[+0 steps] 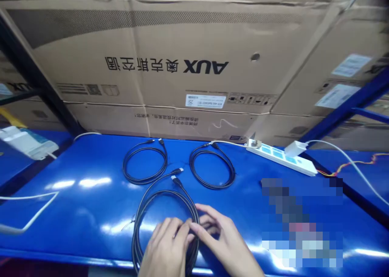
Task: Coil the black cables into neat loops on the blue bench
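A black cable coil (158,206) lies at the near edge of the glossy blue table (82,212), its two plug ends pointing away from me. My left hand (165,248) and my right hand (223,242) meet on the coil's right side, fingers pinched together on the cable strands. Two more black coiled cables lie further back: one (145,165) at left, the other (212,167) at right, both untouched.
A white power strip (281,157) with a white plug and cord lies at back right. Large cardboard boxes (182,66) wall off the back. A white device (26,143) sits at far left. A blurred patch covers the right of the table.
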`<action>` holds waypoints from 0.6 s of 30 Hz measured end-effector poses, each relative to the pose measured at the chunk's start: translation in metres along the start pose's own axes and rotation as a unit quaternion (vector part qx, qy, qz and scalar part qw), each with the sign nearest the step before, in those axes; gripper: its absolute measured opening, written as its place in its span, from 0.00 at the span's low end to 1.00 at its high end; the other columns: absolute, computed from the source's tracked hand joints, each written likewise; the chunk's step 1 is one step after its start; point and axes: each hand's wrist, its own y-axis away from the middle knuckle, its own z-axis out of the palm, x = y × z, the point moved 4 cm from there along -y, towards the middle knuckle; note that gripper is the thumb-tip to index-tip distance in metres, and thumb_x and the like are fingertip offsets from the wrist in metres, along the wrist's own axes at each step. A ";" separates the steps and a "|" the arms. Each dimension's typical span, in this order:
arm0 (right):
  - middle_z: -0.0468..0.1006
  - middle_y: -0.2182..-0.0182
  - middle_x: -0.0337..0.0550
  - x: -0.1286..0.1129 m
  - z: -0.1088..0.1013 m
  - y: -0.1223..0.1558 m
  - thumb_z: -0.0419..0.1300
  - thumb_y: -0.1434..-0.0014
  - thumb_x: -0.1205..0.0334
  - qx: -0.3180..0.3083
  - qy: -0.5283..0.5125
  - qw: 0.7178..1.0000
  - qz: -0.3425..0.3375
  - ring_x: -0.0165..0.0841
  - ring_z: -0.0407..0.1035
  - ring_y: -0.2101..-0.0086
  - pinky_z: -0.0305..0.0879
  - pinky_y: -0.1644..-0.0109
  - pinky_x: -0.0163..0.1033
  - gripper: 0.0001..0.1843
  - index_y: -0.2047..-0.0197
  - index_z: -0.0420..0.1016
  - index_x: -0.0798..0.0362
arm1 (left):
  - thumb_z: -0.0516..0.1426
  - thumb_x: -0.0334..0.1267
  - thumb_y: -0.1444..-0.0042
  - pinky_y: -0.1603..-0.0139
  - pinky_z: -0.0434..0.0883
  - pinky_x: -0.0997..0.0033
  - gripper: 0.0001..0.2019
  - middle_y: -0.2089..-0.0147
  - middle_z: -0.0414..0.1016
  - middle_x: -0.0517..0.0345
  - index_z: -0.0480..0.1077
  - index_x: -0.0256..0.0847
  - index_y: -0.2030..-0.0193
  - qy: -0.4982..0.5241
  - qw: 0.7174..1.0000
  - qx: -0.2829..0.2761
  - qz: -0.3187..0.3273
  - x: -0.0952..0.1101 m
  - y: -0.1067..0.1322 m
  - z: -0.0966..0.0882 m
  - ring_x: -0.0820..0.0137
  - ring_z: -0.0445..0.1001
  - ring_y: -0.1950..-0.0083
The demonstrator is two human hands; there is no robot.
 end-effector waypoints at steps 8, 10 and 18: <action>0.88 0.64 0.50 0.010 -0.003 -0.001 0.73 0.48 0.44 -0.039 -0.088 0.994 0.052 0.46 0.83 0.61 0.79 0.53 0.49 0.35 0.42 0.79 0.55 | 0.60 0.51 0.37 0.43 0.77 0.44 0.32 0.44 0.79 0.47 0.60 0.47 0.29 -0.027 0.957 0.205 -0.206 -0.063 0.050 -0.055 0.48 0.77 0.42; 0.87 0.63 0.51 0.012 -0.004 0.000 0.71 0.46 0.43 -0.027 -0.075 0.996 0.043 0.45 0.82 0.61 0.79 0.53 0.49 0.34 0.43 0.80 0.55 | 0.58 0.52 0.36 0.47 0.79 0.49 0.32 0.50 0.82 0.51 0.59 0.48 0.28 0.018 0.953 0.173 -0.250 -0.066 0.050 -0.048 0.52 0.81 0.48; 0.71 0.35 0.55 0.004 -0.004 0.012 0.71 0.43 0.43 -0.031 0.154 0.984 -0.080 0.53 0.72 0.41 0.75 0.42 0.56 0.51 0.23 0.53 0.39 | 0.54 0.48 0.32 0.41 0.77 0.48 0.22 0.42 0.81 0.49 0.71 0.48 0.34 -0.020 0.960 0.180 -0.212 -0.067 0.042 -0.038 0.51 0.79 0.41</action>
